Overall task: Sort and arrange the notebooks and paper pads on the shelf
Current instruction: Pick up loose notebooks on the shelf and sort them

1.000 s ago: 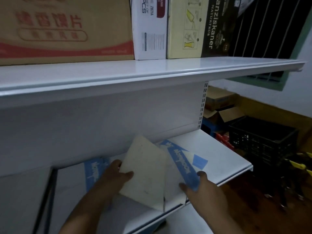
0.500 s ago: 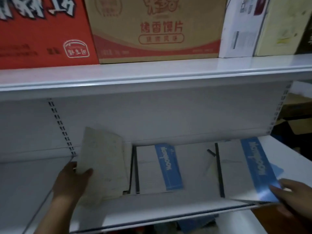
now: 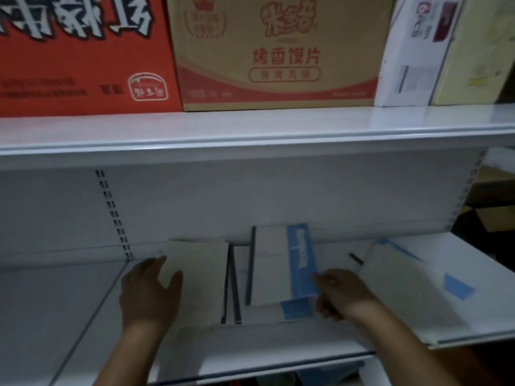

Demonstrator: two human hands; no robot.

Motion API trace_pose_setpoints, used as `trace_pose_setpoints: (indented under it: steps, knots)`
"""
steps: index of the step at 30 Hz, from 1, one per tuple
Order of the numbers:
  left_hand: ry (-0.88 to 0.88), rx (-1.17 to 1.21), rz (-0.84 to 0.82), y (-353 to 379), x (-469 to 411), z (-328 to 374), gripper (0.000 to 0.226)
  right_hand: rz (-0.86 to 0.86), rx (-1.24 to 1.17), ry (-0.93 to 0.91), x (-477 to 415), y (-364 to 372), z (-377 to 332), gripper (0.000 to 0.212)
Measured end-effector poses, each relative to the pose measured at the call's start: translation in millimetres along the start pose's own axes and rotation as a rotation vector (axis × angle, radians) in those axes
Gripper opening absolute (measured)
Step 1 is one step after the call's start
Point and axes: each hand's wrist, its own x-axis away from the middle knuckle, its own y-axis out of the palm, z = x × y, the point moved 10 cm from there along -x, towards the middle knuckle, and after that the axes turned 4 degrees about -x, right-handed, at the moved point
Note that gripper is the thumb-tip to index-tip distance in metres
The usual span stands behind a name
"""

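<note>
On the lower white shelf (image 3: 278, 346) lie several notebooks. My left hand (image 3: 149, 293) rests on the left edge of a plain cream pad (image 3: 199, 274), fingers spread over it. My right hand (image 3: 340, 293) grips the right edge of a white notebook with a blue strip (image 3: 281, 263), which lies on top of another of the same kind (image 3: 292, 309). A third white and blue notebook (image 3: 412, 285) lies tilted at the right, blurred. Dark spines (image 3: 232, 285) show between the cream pad and the middle notebook.
The upper shelf (image 3: 250, 129) juts out above the work area and carries a red carton (image 3: 83, 51), a brown carton (image 3: 278, 51) and white and yellow boxes (image 3: 412, 51). A slotted upright (image 3: 114, 215) divides the back panel. Brown boxes (image 3: 493, 204) stand beyond the shelf's right end.
My right hand moved left from the right notebook to the middle blue-strip notebook and took hold of it. My left hand lowered the cream pad flat onto the shelf.
</note>
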Motion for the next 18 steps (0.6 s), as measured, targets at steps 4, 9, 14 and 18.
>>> trace_pose_setpoints:
  steps: [4,9,14,18]
  knots:
    - [0.099,0.325,-0.110,20.1,25.8,85.6,0.029,0.094,0.131,0.074,2.2,-30.8,51.7,0.036]
    - [0.300,0.414,-0.527,117.8,92.3,203.8,0.024,0.506,0.293,0.014,24.7,-153.9,78.8,0.028]
    - [0.369,0.032,-0.791,213.4,151.2,271.8,0.080,0.646,0.271,0.035,34.3,-222.5,111.4,0.038]
    - [0.313,-0.029,-0.868,238.1,153.1,277.9,0.082,0.666,0.256,0.026,30.7,-251.1,128.4,0.043]
